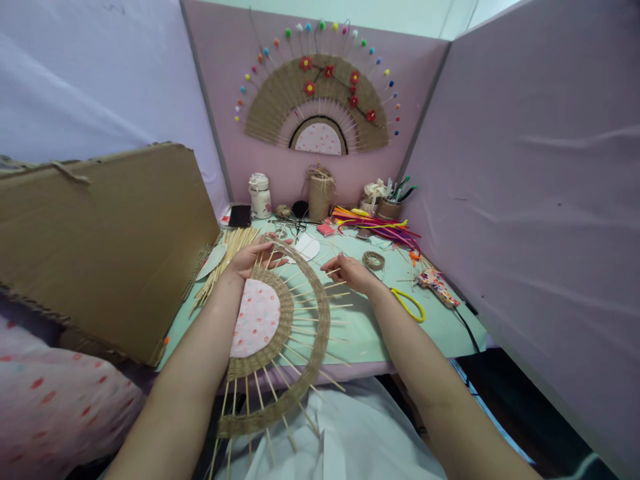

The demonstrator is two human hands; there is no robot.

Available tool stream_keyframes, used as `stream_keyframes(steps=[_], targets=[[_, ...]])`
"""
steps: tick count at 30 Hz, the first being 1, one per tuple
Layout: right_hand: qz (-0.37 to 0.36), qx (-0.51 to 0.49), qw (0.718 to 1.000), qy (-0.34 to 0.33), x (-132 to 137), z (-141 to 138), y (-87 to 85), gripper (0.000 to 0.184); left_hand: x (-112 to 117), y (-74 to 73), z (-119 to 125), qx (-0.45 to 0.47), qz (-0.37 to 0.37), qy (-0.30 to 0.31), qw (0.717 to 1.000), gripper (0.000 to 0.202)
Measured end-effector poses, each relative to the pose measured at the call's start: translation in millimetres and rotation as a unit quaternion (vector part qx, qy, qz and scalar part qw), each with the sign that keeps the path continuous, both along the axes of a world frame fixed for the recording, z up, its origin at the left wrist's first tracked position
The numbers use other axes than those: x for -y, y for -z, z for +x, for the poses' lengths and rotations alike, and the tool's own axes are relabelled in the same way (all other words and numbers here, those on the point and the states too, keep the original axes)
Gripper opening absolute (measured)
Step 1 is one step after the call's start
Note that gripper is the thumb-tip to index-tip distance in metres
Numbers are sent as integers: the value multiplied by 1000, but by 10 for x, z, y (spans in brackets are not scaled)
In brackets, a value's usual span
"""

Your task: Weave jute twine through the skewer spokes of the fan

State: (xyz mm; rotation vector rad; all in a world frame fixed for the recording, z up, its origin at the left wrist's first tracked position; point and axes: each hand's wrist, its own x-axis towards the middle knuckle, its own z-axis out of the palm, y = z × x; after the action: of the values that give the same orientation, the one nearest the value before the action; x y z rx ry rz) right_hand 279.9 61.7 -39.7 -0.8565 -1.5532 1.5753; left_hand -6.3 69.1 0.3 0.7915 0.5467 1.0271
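Observation:
A half-round woven fan [323, 320] of thin wooden sticks and twine stands on edge in front of me, overhanging the table's near edge. Its flat centre is covered in pink spotted cloth [256, 317], with an inner and an outer woven band around it. My left hand [255, 259] grips the fan's upper end, fingers spread around the sticks and band. Just right of the outer band is my right hand [349, 272], thumb and fingertips pinched together near the stick ends. Whatever lies in that pinch is too fine to make out. Yellow-handled scissors [410, 305] lie beside my right wrist.
A bundle of sticks [227, 257] and a large cardboard sheet [100, 247] are on the left. Behind stand a twine-wrapped pot [321, 197] and a white jar [259, 197]. Right are pipe cleaners [375, 223], a twine coil [373, 261] and a glue gun [437, 287]. A decorated fan [280, 100] hangs behind.

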Motion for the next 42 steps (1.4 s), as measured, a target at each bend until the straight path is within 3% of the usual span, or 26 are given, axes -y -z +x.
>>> stream_keyframes(steps=[3,9,13,16,21,28,33,42], targets=[[41,19,998,31,-14,20,-11,66,-43,25,-34,-7,-24,-19,1000,18],[202,138,961,131,55,-9,-88,34,-136,133,-87,-18,-49,-23,998,17],[283,145,938,140,87,-36,-94,30,-166,161,-133,-22,-56,-49,997,21],[295,139,934,147,95,-33,-102,31,-172,152,-171,-15,-64,-86,994,21],[250,117,949,154,66,-7,-97,35,-163,117,-193,-4,-79,-121,990,18],[113,45,985,125,-77,50,-11,58,-136,75,-178,5,-71,-121,990,20],[61,2,993,99,-112,58,32,60,-119,64,-159,12,-74,-122,990,22],[-114,-42,992,19,-45,-19,-37,61,-110,38,-147,22,-83,-142,986,19]])
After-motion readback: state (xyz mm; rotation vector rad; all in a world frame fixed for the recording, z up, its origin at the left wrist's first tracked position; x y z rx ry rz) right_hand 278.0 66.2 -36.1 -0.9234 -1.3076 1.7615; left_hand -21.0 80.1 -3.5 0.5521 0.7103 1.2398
